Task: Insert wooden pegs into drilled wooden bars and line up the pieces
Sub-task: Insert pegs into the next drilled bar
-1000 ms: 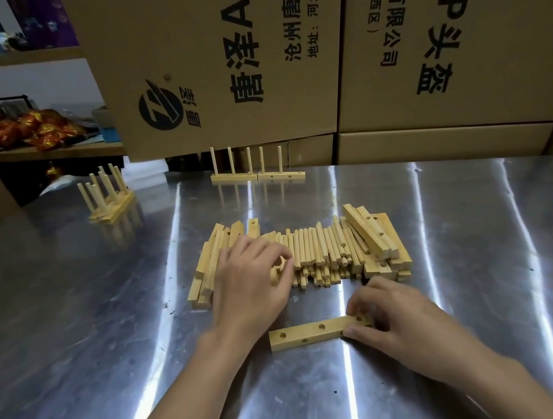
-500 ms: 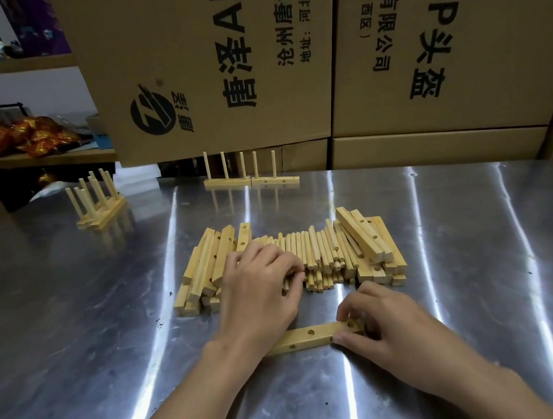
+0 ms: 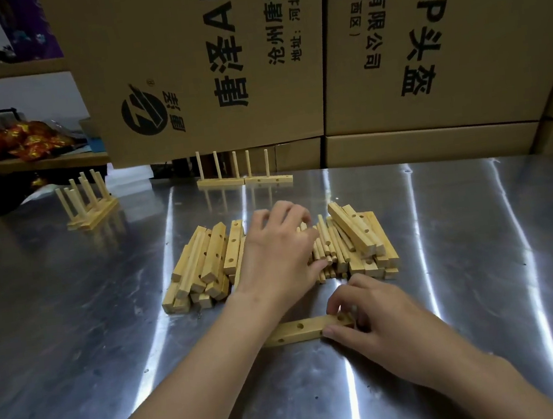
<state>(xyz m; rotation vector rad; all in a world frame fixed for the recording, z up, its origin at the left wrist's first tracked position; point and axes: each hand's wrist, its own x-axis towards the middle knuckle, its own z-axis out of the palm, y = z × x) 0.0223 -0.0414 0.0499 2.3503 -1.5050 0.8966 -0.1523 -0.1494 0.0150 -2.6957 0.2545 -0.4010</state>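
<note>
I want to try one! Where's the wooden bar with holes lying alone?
Head view: the pale drilled wooden bar lies on the metal table before the wood pile, right hand pinching its right end.

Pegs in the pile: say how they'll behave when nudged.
The pegs look round and thin, so they would probably roll easily. The shiny metal table likely lets them slide. Small plain wood suggests light and stiff.

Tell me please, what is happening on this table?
A person is assembling peg bars. The right hand pinches the end of a drilled bar lying flat on the metal table, its visible holes empty. The left hand rests on the pile of pegs, fingers curled; whether it grips one is hidden. Finished pieces with upright pegs stand farther back.
</note>
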